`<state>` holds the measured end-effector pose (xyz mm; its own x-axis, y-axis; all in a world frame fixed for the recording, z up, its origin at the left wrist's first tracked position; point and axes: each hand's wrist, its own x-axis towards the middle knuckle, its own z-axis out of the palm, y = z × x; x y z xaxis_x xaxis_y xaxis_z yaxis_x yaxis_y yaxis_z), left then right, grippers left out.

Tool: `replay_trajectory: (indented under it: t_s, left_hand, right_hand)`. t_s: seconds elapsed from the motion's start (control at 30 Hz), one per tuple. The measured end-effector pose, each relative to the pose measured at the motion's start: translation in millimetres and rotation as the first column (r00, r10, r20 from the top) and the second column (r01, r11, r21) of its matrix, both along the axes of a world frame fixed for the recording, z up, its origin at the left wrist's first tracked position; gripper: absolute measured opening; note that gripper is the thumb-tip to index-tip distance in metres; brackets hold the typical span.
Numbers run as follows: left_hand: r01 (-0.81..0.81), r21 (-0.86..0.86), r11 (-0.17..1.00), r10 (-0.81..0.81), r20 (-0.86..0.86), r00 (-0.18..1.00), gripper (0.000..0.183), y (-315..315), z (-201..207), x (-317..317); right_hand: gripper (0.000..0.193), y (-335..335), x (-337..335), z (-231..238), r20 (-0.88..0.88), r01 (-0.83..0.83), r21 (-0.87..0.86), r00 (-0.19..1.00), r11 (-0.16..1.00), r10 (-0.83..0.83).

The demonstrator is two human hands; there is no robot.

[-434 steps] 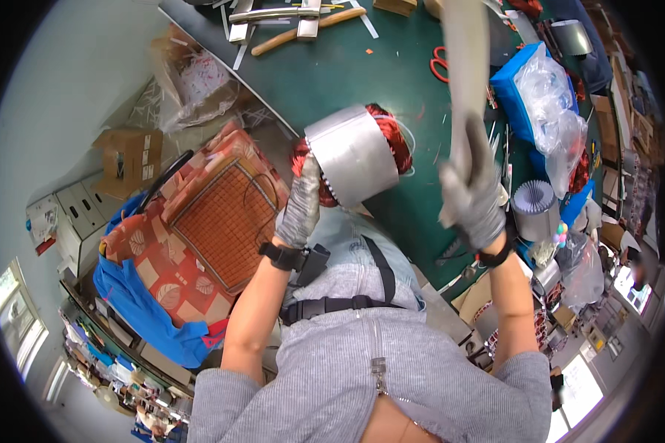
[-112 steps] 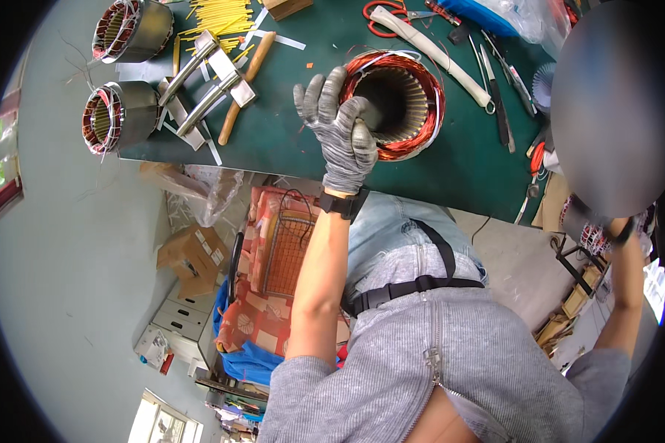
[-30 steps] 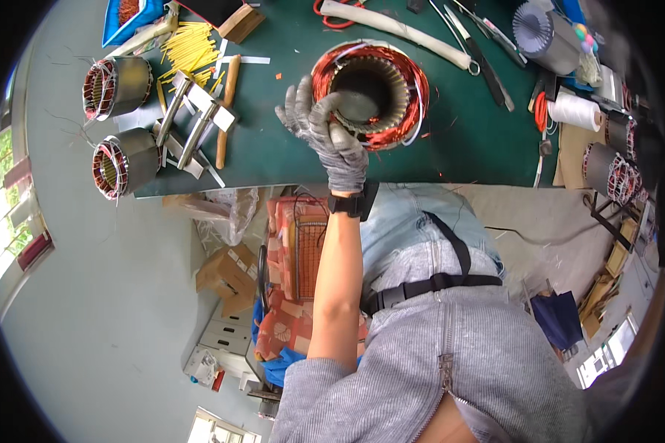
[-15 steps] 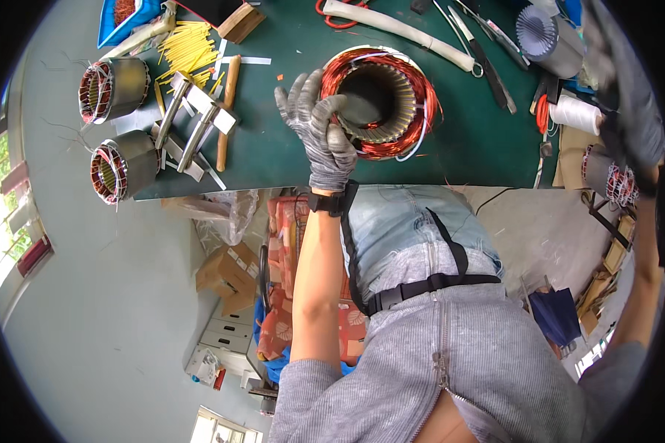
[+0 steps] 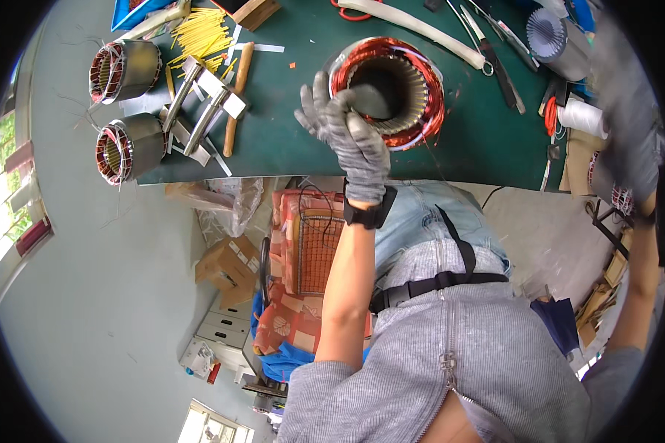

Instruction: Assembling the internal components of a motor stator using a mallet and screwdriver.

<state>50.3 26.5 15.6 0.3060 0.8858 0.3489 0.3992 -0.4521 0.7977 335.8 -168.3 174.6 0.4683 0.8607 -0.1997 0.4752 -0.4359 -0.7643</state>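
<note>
A dark-green table fills the top of the view. Near its front edge stands a hollow metal cylinder ringed with coppery-red wire, its round opening facing up. The gray-gloved left hand touches its near-left rim, fingers part-bent; how firmly it grips cannot be told. The right hand, far right, is blurred, its state unreadable. Left stand two smaller wire-wound gray steel cylinders; beside them, a shiny two-bar metal frame, a brown wooden stick, and slim yellow strips.
</note>
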Motion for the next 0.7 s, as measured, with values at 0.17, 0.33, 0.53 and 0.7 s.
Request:
replay_trajectory:
  t_s: [0.17,0.33,0.53,0.7]
  left_hand:
    - [0.116,0.090,0.989,-0.114,-0.024,0.993,0.026,9.5,-22.4,3.2]
    - [0.190,0.070,0.979,-0.196,0.087,0.977,0.020,21.7,-16.0,8.3]
    - [0.290,0.075,0.954,-0.291,0.003,0.957,0.022,43.3,-14.3,-22.5]
    - [0.415,0.009,0.910,-0.415,0.022,0.909,0.025,53.6,-12.1,9.9]
  right_hand:
    - [0.040,69.2,-70.8,62.8,-0.192,-0.215,-0.609,0.974,0.763,0.121]
    - [0.035,68.9,20.3,82.1,-0.212,-0.179,-0.109,0.965,0.978,0.153]
    - [0.030,50.6,-63.7,13.7,0.049,-0.491,-0.486,0.811,0.723,0.583]
    - [0.030,91.9,9.1,98.4,-0.140,-0.280,-0.337,0.959,0.899,0.246]
